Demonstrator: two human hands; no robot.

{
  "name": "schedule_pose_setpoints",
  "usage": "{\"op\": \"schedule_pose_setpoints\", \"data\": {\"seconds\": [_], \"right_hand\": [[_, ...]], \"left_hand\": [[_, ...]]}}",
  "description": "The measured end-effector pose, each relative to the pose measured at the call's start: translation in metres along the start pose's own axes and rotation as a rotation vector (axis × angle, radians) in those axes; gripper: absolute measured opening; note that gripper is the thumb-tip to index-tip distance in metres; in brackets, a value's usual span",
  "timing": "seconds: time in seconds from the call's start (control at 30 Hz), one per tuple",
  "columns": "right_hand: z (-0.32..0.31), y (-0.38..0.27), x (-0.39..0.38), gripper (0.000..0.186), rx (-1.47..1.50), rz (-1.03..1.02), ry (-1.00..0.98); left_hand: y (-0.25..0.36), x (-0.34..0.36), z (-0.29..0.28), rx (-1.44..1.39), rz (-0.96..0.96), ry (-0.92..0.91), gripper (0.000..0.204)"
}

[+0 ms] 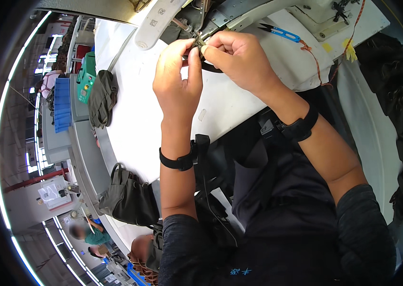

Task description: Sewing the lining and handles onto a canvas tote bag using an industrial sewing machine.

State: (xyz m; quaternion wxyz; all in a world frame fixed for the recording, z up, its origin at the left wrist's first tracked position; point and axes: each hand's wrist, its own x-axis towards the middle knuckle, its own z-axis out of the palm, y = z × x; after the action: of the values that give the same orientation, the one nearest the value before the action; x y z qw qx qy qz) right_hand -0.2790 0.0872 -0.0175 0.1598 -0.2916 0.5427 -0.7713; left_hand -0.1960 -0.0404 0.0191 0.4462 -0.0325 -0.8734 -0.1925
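Note:
Both my hands meet at the top middle of the white work table [139, 105], close under the metal parts of a sewing machine [156, 24]. Thumb and fingers of my left hand [177, 76] pinch a small dark olive piece [198, 43] from the left. On its other side, my right hand [242, 59] grips the same piece between thumb and bent forefinger. The piece is mostly covered by my fingertips, so its exact kind cannot be made out. A metal rod of the machine ends just above it.
Blue thread snips [280, 32] on an orange cord [317, 64] lie right of my hands. On the left are a folded olive piece [102, 100], a dark olive bag [129, 198], a green box [86, 78] and a blue bin [62, 105]. Dark material [392, 90] hangs at right.

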Motion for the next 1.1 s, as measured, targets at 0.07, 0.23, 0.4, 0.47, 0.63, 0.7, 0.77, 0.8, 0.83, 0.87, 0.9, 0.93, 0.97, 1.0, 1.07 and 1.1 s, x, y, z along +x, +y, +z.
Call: {"op": "schedule_pose_setpoints", "data": {"seconds": [0.07,0.23,0.4,0.47,0.63,0.7,0.77,0.8,0.83,0.87,0.9,0.93,0.97,1.0,1.07,1.1], "right_hand": [[-0.001,0.0,0.0,0.011,-0.003,-0.012,-0.008],[-0.001,-0.001,-0.001,0.012,-0.058,-0.031,-0.004],[0.0,-0.002,-0.003,0.012,-0.072,-0.03,0.012],[-0.001,-0.002,-0.002,0.013,-0.081,-0.039,0.011],[-0.003,0.001,-0.002,0.014,-0.069,-0.042,-0.006],[-0.003,0.002,-0.002,0.013,-0.061,-0.042,-0.011],[-0.003,0.002,-0.003,0.013,-0.034,-0.053,-0.016],[-0.002,0.003,-0.003,0.013,-0.039,-0.048,-0.014],[-0.002,0.003,-0.003,0.013,-0.033,-0.051,-0.013],[-0.002,0.003,-0.003,0.012,-0.018,-0.046,-0.014],[-0.001,0.003,-0.003,0.012,-0.03,-0.059,-0.012],[-0.001,0.004,-0.002,0.012,-0.034,-0.063,-0.011],[-0.001,0.004,-0.002,0.012,-0.029,-0.061,-0.014],[-0.002,0.004,-0.002,0.012,-0.037,-0.065,-0.017],[-0.002,0.005,-0.002,0.011,-0.029,-0.065,-0.028],[-0.003,0.005,-0.002,0.011,-0.019,-0.054,-0.03]], "left_hand": [[0.0,-0.003,-0.001,-0.007,-0.008,-0.005,0.017],[-0.006,0.005,-0.008,0.139,0.146,-0.012,0.021],[-0.008,0.018,-0.018,0.315,0.354,-0.066,0.024],[-0.002,0.018,-0.02,0.333,0.326,-0.119,0.023],[0.006,0.012,-0.021,0.358,0.265,-0.161,0.027],[0.006,0.009,-0.019,0.328,0.244,-0.148,0.028],[0.006,0.006,-0.016,0.297,0.218,-0.128,0.029],[0.006,0.004,-0.015,0.281,0.204,-0.114,0.03],[0.006,0.002,-0.014,0.265,0.193,-0.101,0.03],[0.006,0.001,-0.014,0.29,0.209,-0.097,0.03],[0.006,-0.001,-0.013,0.312,0.226,-0.093,0.03],[0.006,-0.001,-0.013,0.333,0.243,-0.089,0.03],[0.006,-0.002,-0.013,0.327,0.247,-0.085,0.03],[0.006,-0.002,-0.013,0.322,0.25,-0.082,0.03],[0.005,-0.001,-0.014,0.317,0.269,-0.072,0.029],[0.005,-0.001,-0.014,0.318,0.281,-0.067,0.029]]}}
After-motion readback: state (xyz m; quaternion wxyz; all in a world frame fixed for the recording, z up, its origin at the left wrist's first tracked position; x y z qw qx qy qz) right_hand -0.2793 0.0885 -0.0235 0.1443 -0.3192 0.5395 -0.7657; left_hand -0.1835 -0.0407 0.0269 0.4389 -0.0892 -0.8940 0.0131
